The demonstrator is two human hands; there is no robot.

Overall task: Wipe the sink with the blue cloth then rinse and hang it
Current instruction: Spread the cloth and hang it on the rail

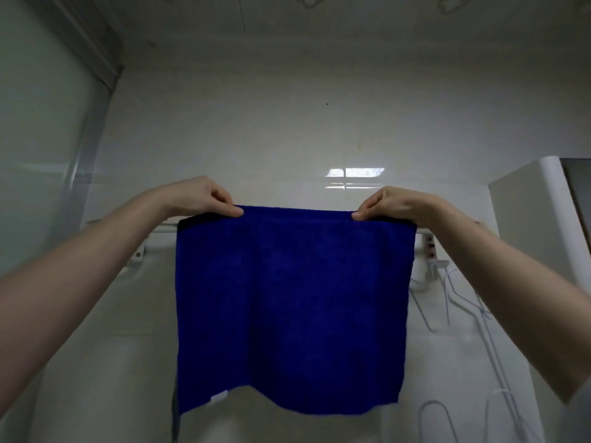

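The blue cloth [292, 302] hangs flat and spread wide, its top edge lying over a white towel rail [160, 227] on the tiled wall. My left hand [204, 196] pinches the cloth's top left corner between thumb and fingers. At the top right corner my right hand [388, 204] pinches in the same way. A small white label [220, 397] shows at the cloth's lower left hem. The sink is out of view.
White wire hangers [447, 302] dangle from the rail's right end, below a white bracket [430, 251]. A white cabinet [531, 219] stands out at the right. A glass partition with a metal frame [86, 148] fills the left side.
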